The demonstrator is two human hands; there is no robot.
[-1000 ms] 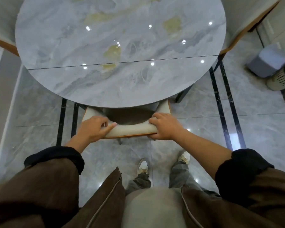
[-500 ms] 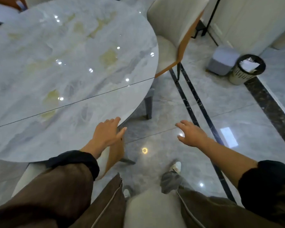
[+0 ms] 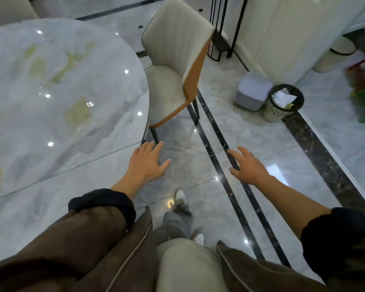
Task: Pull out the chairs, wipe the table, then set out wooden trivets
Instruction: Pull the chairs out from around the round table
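Note:
A round grey marble table fills the left of the head view. A cream chair with an orange back edge stands at its right side, seat partly under the tabletop. My left hand hovers with fingers spread beside the table's right edge, below the chair. My right hand is stretched out over the floor with fingers spread. Both hands hold nothing and are apart from the chair. No trivets or cloth show.
A grey cube stool and a white slotted waste bin stand on the floor to the right. A black metal stand and white cabinets lie behind. Another chair back shows at top left.
Both hands let go of the near chair's back a second ago. I have turned right, and both hands now reach out closer to the side chair.

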